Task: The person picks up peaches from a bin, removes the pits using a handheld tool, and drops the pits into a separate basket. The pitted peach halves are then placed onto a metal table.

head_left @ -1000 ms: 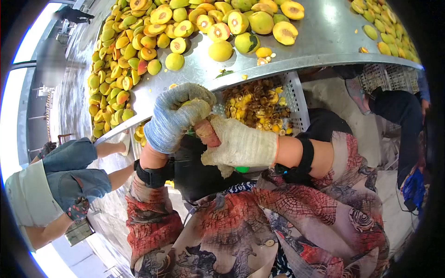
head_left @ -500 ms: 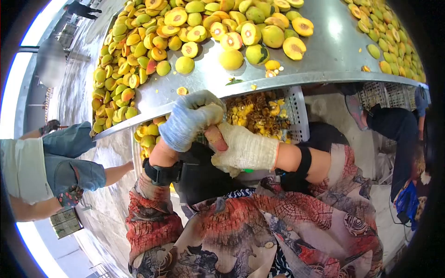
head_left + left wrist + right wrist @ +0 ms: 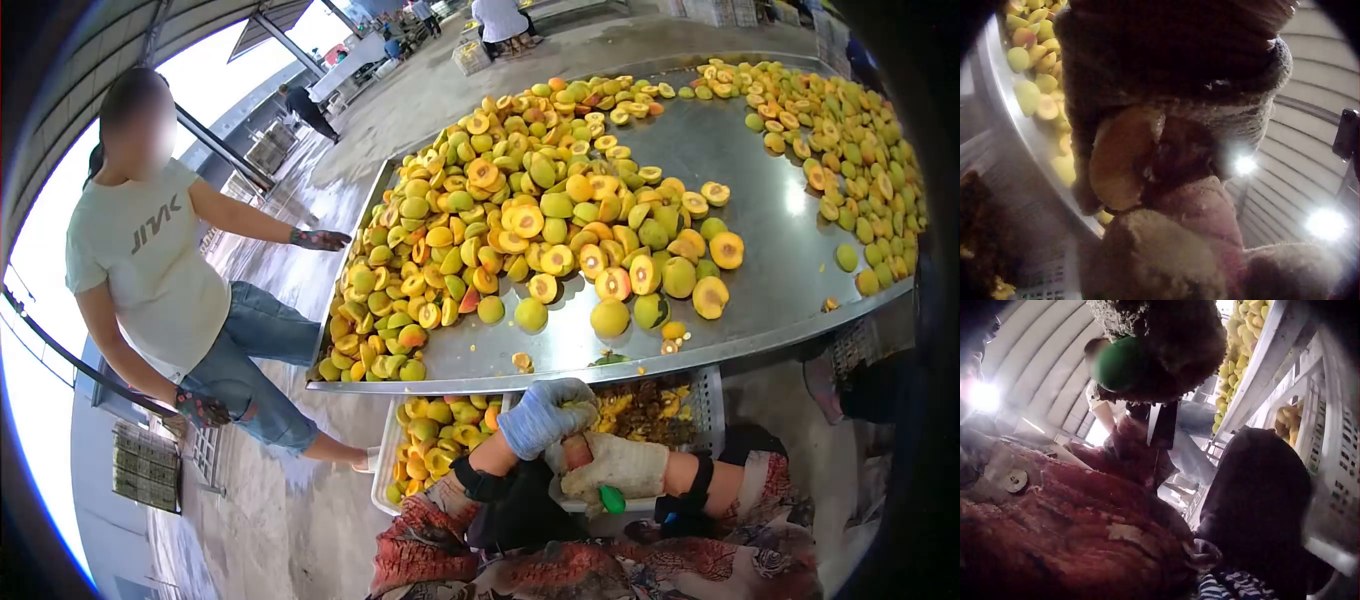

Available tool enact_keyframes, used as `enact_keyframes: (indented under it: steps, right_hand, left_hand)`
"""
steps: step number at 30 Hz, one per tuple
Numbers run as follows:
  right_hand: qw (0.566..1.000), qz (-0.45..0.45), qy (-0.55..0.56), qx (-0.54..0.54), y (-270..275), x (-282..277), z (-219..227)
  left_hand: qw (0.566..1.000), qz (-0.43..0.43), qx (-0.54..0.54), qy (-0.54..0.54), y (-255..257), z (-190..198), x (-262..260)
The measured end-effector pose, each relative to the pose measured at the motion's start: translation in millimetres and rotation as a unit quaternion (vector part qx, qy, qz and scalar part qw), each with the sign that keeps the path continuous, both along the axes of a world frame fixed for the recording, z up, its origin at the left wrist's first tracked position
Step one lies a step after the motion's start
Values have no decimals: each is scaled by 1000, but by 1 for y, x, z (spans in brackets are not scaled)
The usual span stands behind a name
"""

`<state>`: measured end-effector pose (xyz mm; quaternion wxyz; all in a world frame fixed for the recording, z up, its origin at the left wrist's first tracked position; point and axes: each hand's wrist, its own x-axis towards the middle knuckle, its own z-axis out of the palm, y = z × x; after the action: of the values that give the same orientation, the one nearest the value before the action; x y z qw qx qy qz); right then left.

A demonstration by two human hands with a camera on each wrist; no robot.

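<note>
My left hand (image 3: pixel 545 418), in a bluish knit glove, curls round a peach half (image 3: pixel 1121 164), whose cut side shows in the left wrist view. Against it works my right hand (image 3: pixel 625 468), in a worn cream glove with a reddish wrap on the thumb. The right fist grips a tool with a green handle (image 3: pixel 612 499); the same green handle end (image 3: pixel 1119 364) pokes out of the fist in the right wrist view. The tool's working end is hidden between the hands. Both hands meet just off the metal table's (image 3: pixel 460 382) front edge, above the crates.
Halved peaches (image 3: pixel 480 215) heap on the table's left, with another pile (image 3: pixel 840 150) at the right. Below the edge stand a white crate (image 3: pixel 382 470) of peach halves and a crate (image 3: pixel 712 405) of brown and yellow scraps. A person (image 3: pixel 165 270) stands at the left.
The head view has tilted up, so the table and the person at left show more fully and the hands sit lower in view. The hands stay together throughout.
</note>
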<state>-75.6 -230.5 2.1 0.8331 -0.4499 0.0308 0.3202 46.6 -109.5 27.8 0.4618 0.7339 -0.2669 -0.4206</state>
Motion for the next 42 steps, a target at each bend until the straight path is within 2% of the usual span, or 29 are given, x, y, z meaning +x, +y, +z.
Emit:
enact_keyframes:
  steps: [3, 5, 8, 9, 10, 11, 12, 13, 14, 15, 16, 17, 20, 21, 23, 24, 25, 26, 27, 28, 29, 30, 31, 33, 37, 39, 40, 41, 42]
  right_hand:
    - [998, -11, -51, -17, -4, -1, 6]
    - [994, 0, 24, 102, -9, -6, 15]
    - [999, 18, -3, 51, -15, -7, 28]
    - [996, -28, 22, 81, -9, -10, 17]
    - [995, -15, 22, 92, -11, -9, 16]
    - [998, -5, -62, -3, -13, -5, 14]
    - [999, 1, -30, -10, -12, -5, 7]
    - [996, -26, -69, -41, -9, -3, -9]
    - [994, 17, -57, -89, -16, -1, 6]
    - [942, -22, -175, -284, -17, 0, 13]
    - [862, -56, -306, -399, -11, 5, -4]
    - [748, -87, -430, -498, -7, 10, -27]
    - [731, -142, -404, -531, 1, 9, -51]
    - [731, -145, -404, -530, 0, 8, -42]
    - [655, -180, -353, -643, -3, 4, -20]
    - [656, -181, -354, -642, -4, 6, -21]
    - [582, -165, -376, -702, -7, 10, -22]
    - [504, -147, -394, -755, -7, 12, -23]
    - [506, -148, -399, -751, -7, 11, -22]
    - [509, -140, -377, -761, -8, 10, -19]
    - [511, -132, -357, -771, -9, 9, -18]
    - [505, -151, -371, -765, -9, 6, -22]
    - [521, -118, -357, -767, -8, 5, -24]
    - [553, -52, -353, -753, -10, -1, -28]
    - [539, -16, -383, -750, -14, 1, -34]
    - [633, 91, -291, -712, -16, 7, -41]
    - [622, 58, -291, -724, -13, 3, -38]
    - [616, 57, -289, -730, -15, 0, -33]
    - [611, 31, -312, -727, -19, -2, -28]
  left_hand:
    - [1000, -19, -7, -14, 2, 0, 1]
    - [998, -23, -51, 11, 3, 9, -3]
    - [988, -24, -136, -63, 5, -4, -2]
    - [985, 0, -153, -84, 6, -8, -3]
    - [980, 49, -189, -24, 8, -14, -6]
    - [978, 78, -190, -17, 6, -11, -11]
    - [979, 97, -181, 6, 2, -6, -14]
    - [967, 115, -227, 4, -3, -16, -13]
    - [952, 65, -268, -130, -2, -25, -8]
    - [935, 159, -287, 131, -2, -23, -10]
    - [930, 168, -307, 116, -5, -27, -12]
    - [923, 177, -327, 95, -7, -30, -12]
    - [919, 222, -312, 92, -7, -40, -12]
    - [920, 220, -311, 91, -8, -44, -10]
    - [894, 268, -337, 123, -7, -53, -9]
    - [873, 306, -339, 172, -8, -57, -11]
    - [873, 307, -339, 169, -7, -59, -12]
    - [849, 326, -355, 216, -5, -60, -11]
    - [822, 346, -370, 261, -2, -59, -10]
    - [822, 303, -400, 268, 2, -54, -5]
    - [823, 308, -401, 260, 8, -49, -4]
    - [810, 330, -405, 267, 14, -42, -3]
    - [796, 352, -409, 274, 21, -36, -1]
    - [803, 334, -428, 247, 37, -37, 5]
    - [806, 344, -444, 188, 67, -32, -4]
    - [811, 380, -436, 91, 82, -31, -6]
    - [875, 324, -286, -220, 99, -33, -3]
    - [843, 252, -186, -437, 119, -36, 11]
    - [861, 467, -147, -135, 138, -45, 19]
